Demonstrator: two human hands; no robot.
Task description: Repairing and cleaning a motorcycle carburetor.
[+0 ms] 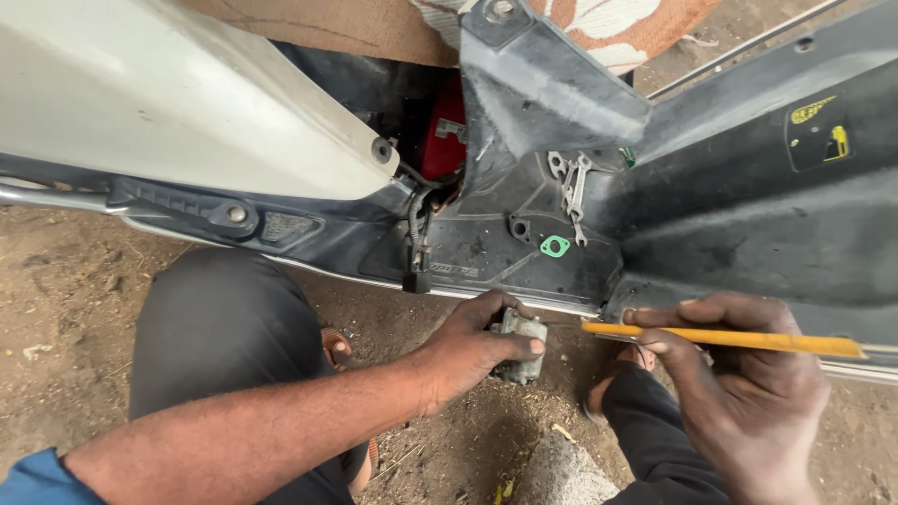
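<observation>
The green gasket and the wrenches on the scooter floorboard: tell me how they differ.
The green gasket is a small bright green ring-like piece lying flat; the wrenches are long, thin, silver metal tools lying bunched together. The gasket is a single piece, the wrenches several. The gasket lies nearer the person than the wrenches. Both rest loose on the dark scooter floorboard, untouched by either hand.

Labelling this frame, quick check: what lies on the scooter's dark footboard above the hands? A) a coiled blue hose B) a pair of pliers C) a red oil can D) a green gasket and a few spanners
D: a small green gasket lies flat on the dark footboard, with metal spanners just above it; below, the left hand grips a small grey metal part and the right hand holds a yellow-handled tool.
</observation>
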